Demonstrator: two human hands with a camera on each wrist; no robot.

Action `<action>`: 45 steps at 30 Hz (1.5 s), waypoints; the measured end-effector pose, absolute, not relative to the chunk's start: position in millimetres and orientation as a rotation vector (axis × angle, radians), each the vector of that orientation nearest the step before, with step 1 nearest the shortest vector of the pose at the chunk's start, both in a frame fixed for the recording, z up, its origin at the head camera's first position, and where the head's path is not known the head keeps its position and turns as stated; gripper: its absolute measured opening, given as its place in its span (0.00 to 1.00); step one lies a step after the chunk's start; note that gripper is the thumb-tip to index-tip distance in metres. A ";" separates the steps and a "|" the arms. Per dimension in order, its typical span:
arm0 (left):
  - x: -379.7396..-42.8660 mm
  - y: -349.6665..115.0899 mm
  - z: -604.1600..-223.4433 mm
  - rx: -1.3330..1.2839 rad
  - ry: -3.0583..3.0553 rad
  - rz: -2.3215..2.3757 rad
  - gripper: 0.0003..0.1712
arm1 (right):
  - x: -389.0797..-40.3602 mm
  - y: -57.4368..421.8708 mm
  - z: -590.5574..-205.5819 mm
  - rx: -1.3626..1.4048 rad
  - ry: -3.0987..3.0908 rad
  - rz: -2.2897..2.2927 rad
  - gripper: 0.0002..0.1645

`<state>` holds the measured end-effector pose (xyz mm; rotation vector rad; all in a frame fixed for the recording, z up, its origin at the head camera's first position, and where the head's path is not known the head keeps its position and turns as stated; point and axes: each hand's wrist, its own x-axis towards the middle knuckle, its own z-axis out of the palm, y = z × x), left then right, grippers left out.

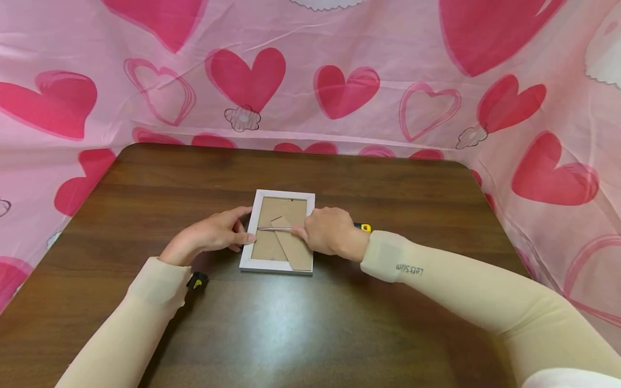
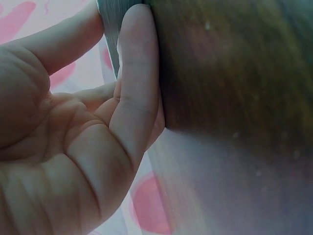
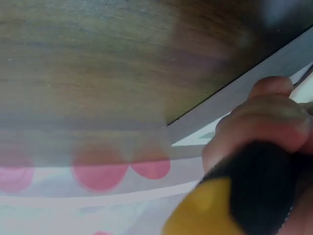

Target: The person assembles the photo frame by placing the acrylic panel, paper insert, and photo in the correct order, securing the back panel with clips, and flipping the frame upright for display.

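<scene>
A white picture frame (image 1: 246,264) lies back side up on the table, showing its brown backing board (image 1: 269,250) and a slanted stand leg (image 1: 297,250). My left hand (image 1: 223,229) grips the frame's left edge, thumb on the rim and fingers against the side. Curled round the black and yellow handle of a screwdriver (image 1: 276,229), my right hand (image 1: 331,231) is over the frame's right side. The metal shaft points left across the backing, its tip at the left inner rim. In the right wrist view, the handle (image 3: 261,191) sticks out of the fist.
Beside my left cuff is a small black object (image 1: 197,281) with a yellow mark; its kind is unclear. The dark wooden table (image 1: 271,334) reaches back to a pink cloth (image 1: 301,32) printed with hearts, which also hangs along both sides.
</scene>
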<state>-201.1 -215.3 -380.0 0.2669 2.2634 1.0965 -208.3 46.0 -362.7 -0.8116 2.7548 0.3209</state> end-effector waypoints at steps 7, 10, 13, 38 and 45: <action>-199.3 -217.9 -380.6 0.232 2.275 1.072 0.49 | -208.9 46.2 -365.0 -0.801 2.723 0.227 0.38; -198.2 -218.2 -381.1 0.221 2.275 1.081 0.49 | -209.6 52.3 -368.6 -0.816 2.730 0.188 0.40; -198.2 -217.3 -380.5 0.239 2.266 1.103 0.49 | -210.6 62.3 -372.4 -0.818 2.749 0.177 0.41; -198.1 -214.6 -381.3 0.251 2.271 1.126 0.48 | -227.0 167.3 -345.8 -0.711 2.763 -0.467 0.05; -197.5 -213.6 -381.0 0.257 2.272 1.122 0.48 | -227.2 196.2 -349.8 -0.638 2.767 -0.598 0.05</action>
